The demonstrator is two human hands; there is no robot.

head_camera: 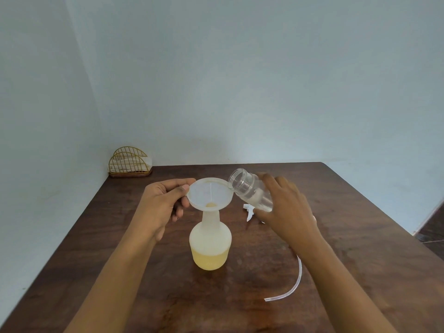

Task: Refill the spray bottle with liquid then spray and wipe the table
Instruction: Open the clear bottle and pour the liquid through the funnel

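A translucent white spray bottle (210, 246) stands upright at the table's middle, its lower part filled with yellow liquid. A white funnel (209, 193) sits in its neck. My left hand (165, 203) pinches the funnel's left rim. My right hand (288, 212) grips a clear bottle (249, 191), tilted with its open mouth at the funnel's right rim; a little clear liquid lies low inside it. The white spray head (248, 210) lies on the table behind my right hand, mostly hidden, and its thin tube (294, 284) curves out on the wood below my right forearm.
The dark wooden table (360, 248) stands in a corner of pale walls. A gold wire napkin holder (129, 163) with white napkins sits at the far left corner. The table's right edge drops to a dark floor (430, 231).
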